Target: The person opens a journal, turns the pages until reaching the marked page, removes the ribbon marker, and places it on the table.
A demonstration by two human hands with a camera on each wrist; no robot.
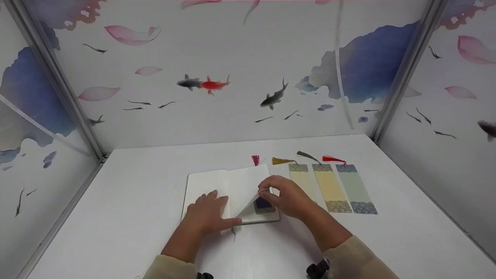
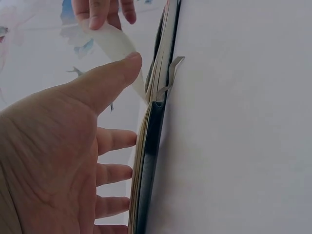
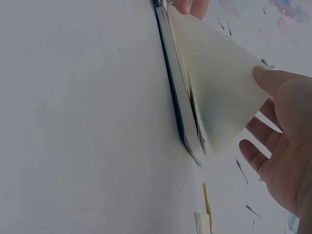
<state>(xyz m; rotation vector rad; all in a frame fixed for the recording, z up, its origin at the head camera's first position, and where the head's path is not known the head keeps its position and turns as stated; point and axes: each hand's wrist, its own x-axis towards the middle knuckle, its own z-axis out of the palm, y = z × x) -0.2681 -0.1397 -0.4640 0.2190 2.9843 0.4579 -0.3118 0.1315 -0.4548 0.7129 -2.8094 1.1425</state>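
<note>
An open notebook (image 1: pixel 205 179) with blank cream pages lies on the white table. My left hand (image 1: pixel 209 212) rests on its left page with fingers spread, the thumb near the bottom of the fold. Between thumb and fingers my right hand (image 1: pixel 286 195) pinches the lower corner of a right-hand page (image 3: pixel 222 83), lifted at a slant. Beneath that page shows the dark, patterned end of a bookmark (image 1: pixel 264 205). A pink tassel (image 1: pixel 255 159) sticks out past the notebook's top edge. A thin ribbon (image 2: pixel 175 68) hangs from the bottom of the spine.
Right of the notebook lie three tasselled bookmarks: a cream one (image 1: pixel 298 176) partly behind my right hand, a yellow one (image 1: pixel 329 188) and a pale green one (image 1: pixel 355 190). Panels (image 1: pixel 232 124) painted with fish and petals stand round the table (image 1: pixel 128 193).
</note>
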